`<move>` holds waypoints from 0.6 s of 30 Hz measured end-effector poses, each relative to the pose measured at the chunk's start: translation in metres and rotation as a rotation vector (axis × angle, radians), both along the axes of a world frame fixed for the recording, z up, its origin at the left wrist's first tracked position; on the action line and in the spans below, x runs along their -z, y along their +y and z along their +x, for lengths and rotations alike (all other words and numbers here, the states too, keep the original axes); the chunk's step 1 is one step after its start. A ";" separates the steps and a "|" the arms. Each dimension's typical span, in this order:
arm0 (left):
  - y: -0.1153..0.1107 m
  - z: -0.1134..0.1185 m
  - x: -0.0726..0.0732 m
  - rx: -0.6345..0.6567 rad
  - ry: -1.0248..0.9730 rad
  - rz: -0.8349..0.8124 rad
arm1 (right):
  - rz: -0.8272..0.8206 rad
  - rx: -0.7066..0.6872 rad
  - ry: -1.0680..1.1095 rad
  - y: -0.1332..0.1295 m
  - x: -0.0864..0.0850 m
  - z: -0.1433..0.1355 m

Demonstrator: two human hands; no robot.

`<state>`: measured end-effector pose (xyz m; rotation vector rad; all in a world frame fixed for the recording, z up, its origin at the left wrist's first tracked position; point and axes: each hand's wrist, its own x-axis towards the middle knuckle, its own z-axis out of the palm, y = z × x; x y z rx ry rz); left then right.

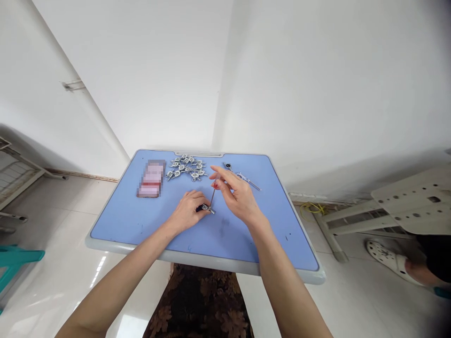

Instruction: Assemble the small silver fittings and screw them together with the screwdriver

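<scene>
My left hand (pixel 190 210) is closed round a small metal part (pixel 207 208) low over the middle of the blue table (pixel 148 230). To its right, my right hand (pixel 230 191) holds a screwdriver (pixel 213 197) by its reddish handle. The thin shaft slants down and its tip meets the metal part. Behind my hands lies a pile of similar silvery metal parts (pixel 186 166). A few more metal pieces, among them a long thin one (pixel 254 183), lie beyond my right hand and are partly covered by it.
A phone-like object (pixel 151 179), blurred out, lies at the table's left. A white wall (pixel 169 84) rises behind. A teal stool (pixel 21 257) stands at the left; at the right are a beige frame (pixel 352 220) and a person's shoe (pixel 384 257).
</scene>
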<state>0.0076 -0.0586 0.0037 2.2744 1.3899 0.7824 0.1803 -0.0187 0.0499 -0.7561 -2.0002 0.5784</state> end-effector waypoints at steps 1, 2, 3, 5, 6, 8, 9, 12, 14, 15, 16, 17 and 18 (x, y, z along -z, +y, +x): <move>0.000 0.000 0.000 -0.001 -0.001 0.000 | -0.018 -0.006 0.020 0.000 -0.001 0.000; 0.000 0.000 0.001 -0.001 -0.002 0.003 | -0.027 0.008 0.042 0.001 -0.002 0.000; 0.001 0.000 0.002 -0.001 -0.003 0.007 | -0.031 0.034 0.064 0.001 -0.002 -0.001; 0.001 0.000 0.003 0.001 -0.007 0.017 | -0.035 0.094 0.099 0.002 -0.001 -0.003; 0.001 -0.001 0.004 0.001 -0.007 0.021 | -0.034 0.121 0.106 0.002 -0.001 -0.004; 0.001 -0.001 0.004 0.000 -0.010 0.021 | -0.025 0.161 0.090 0.003 0.000 -0.006; 0.001 -0.001 0.004 0.000 -0.011 0.017 | -0.018 0.176 0.075 0.003 0.001 -0.007; 0.001 -0.001 0.003 0.003 -0.014 0.008 | -0.023 0.176 0.066 0.001 0.003 -0.010; 0.001 -0.001 0.003 0.007 -0.014 0.005 | -0.023 0.152 0.070 0.000 0.004 -0.010; 0.001 -0.001 0.002 0.008 -0.013 0.003 | -0.011 0.144 0.060 0.000 0.004 -0.010; 0.000 0.000 0.002 0.007 -0.012 0.001 | 0.006 0.141 0.042 -0.001 0.004 -0.009; 0.000 0.000 0.001 0.006 -0.010 -0.002 | 0.020 0.138 0.021 -0.002 0.004 -0.008; 0.000 0.000 0.001 0.003 -0.008 -0.004 | 0.023 0.133 -0.001 -0.002 0.003 -0.006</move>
